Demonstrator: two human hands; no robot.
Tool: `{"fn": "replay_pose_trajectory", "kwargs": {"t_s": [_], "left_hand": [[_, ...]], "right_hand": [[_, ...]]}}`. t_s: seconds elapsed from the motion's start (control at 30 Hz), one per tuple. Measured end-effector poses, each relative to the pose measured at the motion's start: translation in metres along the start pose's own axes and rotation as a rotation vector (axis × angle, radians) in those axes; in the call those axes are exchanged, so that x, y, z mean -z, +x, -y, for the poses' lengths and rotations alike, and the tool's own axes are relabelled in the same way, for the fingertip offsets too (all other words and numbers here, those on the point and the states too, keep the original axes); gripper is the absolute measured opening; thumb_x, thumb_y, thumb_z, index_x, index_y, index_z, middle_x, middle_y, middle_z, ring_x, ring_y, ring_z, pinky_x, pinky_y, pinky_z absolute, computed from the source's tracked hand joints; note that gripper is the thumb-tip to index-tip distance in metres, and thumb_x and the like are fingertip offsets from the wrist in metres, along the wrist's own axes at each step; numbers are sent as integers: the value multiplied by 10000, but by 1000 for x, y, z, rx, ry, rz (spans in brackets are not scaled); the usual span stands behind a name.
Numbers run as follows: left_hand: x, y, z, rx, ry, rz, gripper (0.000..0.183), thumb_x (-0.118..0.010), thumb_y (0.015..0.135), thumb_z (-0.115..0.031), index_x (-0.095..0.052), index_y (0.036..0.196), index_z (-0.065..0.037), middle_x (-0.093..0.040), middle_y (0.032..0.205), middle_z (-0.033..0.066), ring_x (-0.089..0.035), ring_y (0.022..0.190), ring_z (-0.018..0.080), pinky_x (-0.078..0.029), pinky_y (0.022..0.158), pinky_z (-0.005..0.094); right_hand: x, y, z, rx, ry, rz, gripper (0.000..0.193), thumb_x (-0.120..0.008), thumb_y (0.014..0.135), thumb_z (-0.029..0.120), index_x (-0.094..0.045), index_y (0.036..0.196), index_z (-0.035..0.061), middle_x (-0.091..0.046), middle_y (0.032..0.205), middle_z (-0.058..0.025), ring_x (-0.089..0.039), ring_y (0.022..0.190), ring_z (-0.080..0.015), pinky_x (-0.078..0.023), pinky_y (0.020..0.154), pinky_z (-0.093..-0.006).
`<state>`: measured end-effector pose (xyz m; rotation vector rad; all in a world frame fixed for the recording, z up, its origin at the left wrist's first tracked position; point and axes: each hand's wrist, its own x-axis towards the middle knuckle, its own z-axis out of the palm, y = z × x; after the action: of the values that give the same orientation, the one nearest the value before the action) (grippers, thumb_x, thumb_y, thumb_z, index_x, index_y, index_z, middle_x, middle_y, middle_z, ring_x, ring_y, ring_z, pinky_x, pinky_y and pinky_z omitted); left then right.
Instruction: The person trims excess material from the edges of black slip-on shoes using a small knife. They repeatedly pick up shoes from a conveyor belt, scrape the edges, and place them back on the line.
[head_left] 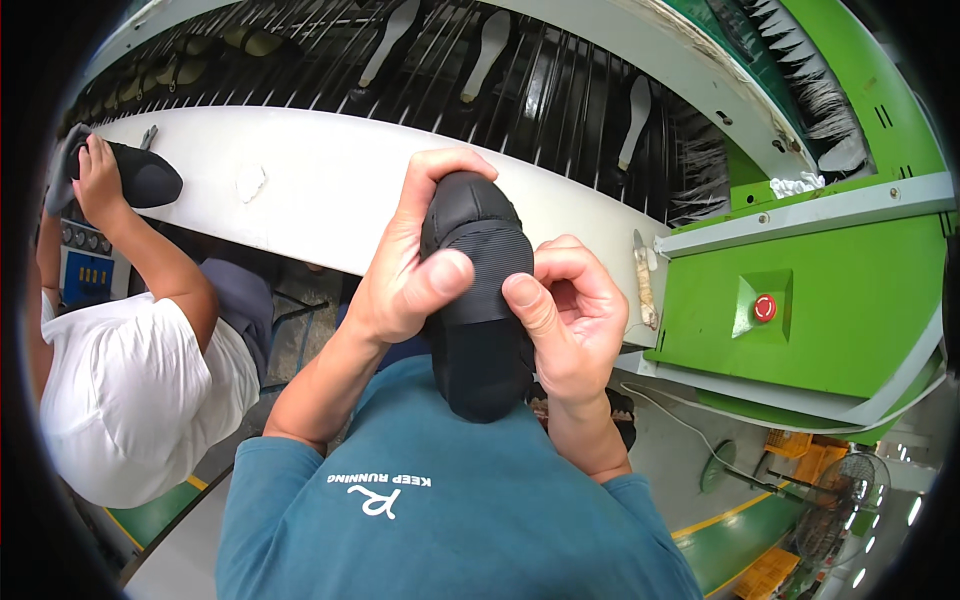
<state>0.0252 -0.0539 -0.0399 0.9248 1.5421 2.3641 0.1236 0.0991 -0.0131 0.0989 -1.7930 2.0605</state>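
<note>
A green machine housing [830,350] stands right of the white work surface [330,180], and the black shoe [482,310] is held between that surface and the teal shirt [440,440]. The left hand [400,275] wraps the shoe's far end with its thumb across the ribbed panel [495,255], while the right hand [575,315] curls its fingers and rests its thumb on the right side; whether it pinches an edge cannot be told. The shoe appears light, with pliable fabric and a firmer rounded far end: grip that end and steady the side.
</note>
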Motion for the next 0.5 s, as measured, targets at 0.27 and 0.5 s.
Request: {"fn": "replay_pose_trajectory", "kwargs": {"t_s": [0.27, 0.5], "left_hand": [[1, -1, -6, 112, 61, -24, 840, -753, 856, -595, -467, 1425, -47, -518, 1221, 141, -634, 1000, 218, -563, 866, 381], [15, 15, -6, -97, 206, 36, 754, -749, 858, -558, -539, 1333, -12, -517, 1219, 158, -626, 1016, 246, -597, 874, 440]], "right_hand": [[2, 3, 5, -11, -59, 40, 181, -877, 975, 88, -722, 987, -6, -645, 930, -19, -556, 750, -44, -456, 655, -219], [-1, 8, 13, 27, -144, 61, 199, -902, 948, 109, -738, 972, 0, -651, 883, -17, -557, 700, -51, -441, 612, -228]]}}
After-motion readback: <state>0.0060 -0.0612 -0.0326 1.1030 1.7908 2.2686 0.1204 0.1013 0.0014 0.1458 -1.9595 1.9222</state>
